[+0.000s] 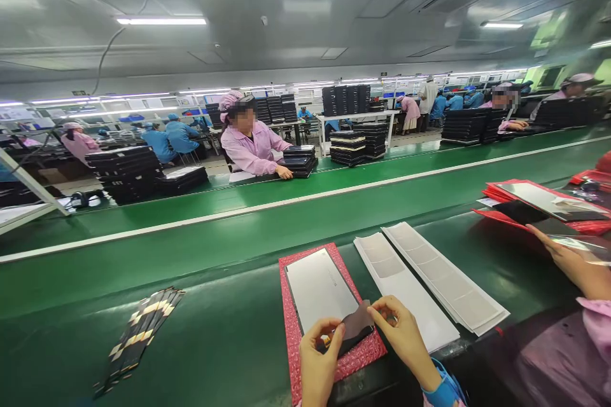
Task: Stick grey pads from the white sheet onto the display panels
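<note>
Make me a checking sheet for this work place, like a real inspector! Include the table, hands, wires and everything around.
Surface: green tabletop, shiny.
Job's things: silvery panel on red bubble wrap; dark sheet at its near end.
Clutter: dark strips fanned at left; two piles of white sheets at right.
Hands: left hand and right hand both pinch the dark sheet.
Cables: one thin cable hanging from the ceiling.
Surroundings: co-workers, black stacks across the green belt.

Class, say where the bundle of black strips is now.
In the head view, the black strips lie at lower left on the green bench, left of the red bubble wrap.
</note>
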Motion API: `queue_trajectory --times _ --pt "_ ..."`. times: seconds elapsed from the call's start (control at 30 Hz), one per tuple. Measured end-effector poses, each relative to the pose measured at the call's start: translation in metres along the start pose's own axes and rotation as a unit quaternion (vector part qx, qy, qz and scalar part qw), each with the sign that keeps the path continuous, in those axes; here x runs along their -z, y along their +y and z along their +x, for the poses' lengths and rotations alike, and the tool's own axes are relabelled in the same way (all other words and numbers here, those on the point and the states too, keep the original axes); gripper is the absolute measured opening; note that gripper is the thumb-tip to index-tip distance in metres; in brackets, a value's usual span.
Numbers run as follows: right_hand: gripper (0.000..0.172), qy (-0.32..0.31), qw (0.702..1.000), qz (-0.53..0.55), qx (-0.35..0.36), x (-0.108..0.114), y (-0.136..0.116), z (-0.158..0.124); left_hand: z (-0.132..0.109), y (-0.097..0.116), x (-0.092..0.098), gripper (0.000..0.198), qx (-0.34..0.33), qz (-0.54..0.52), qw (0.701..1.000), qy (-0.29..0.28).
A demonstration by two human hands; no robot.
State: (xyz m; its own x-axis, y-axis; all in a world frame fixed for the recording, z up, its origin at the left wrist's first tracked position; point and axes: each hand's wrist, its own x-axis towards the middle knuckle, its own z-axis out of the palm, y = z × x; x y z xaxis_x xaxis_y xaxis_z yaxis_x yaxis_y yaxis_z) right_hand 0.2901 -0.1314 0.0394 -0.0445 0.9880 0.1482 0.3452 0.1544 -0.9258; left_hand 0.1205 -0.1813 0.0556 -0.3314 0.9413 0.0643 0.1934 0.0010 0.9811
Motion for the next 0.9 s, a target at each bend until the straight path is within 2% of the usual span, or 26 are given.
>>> queue_trajectory --times 0.23,0.4,0.47,0.6,0.8,0.9 --pt "0.026 -0.02 0.999 0.029 0.004 0.004 -0.009 -0.003 0.004 -0.025 0.006 0.026 0.031 -0.021 0.998 0.044" --pt "0.021 -0.03 0.999 -0.005 0.01 0.004 -0.005 -0.001 0.001 -0.026 0.006 0.033 0.014 0.022 0.999 0.026" --pt "0.019 -0.046 0.999 0.003 0.009 0.004 -0.003 0.001 -0.001 -0.026 0.004 0.035 -0.004 0.038 0.998 0.047" --pt "0.04 -0.084 0.996 0.023 0.009 0.002 0.005 0.005 -0.004 -0.03 -0.003 0.046 -0.029 0.044 0.993 0.105" --pt "0.034 -0.127 0.991 0.019 0.023 0.0 0.018 0.007 -0.003 -0.032 -0.003 0.046 -0.028 0.077 0.994 0.069" --pt "0.034 -0.139 0.99 0.02 0.027 0.001 0.019 0.008 -0.002 -0.032 0.002 0.042 -0.018 0.091 0.995 0.026"
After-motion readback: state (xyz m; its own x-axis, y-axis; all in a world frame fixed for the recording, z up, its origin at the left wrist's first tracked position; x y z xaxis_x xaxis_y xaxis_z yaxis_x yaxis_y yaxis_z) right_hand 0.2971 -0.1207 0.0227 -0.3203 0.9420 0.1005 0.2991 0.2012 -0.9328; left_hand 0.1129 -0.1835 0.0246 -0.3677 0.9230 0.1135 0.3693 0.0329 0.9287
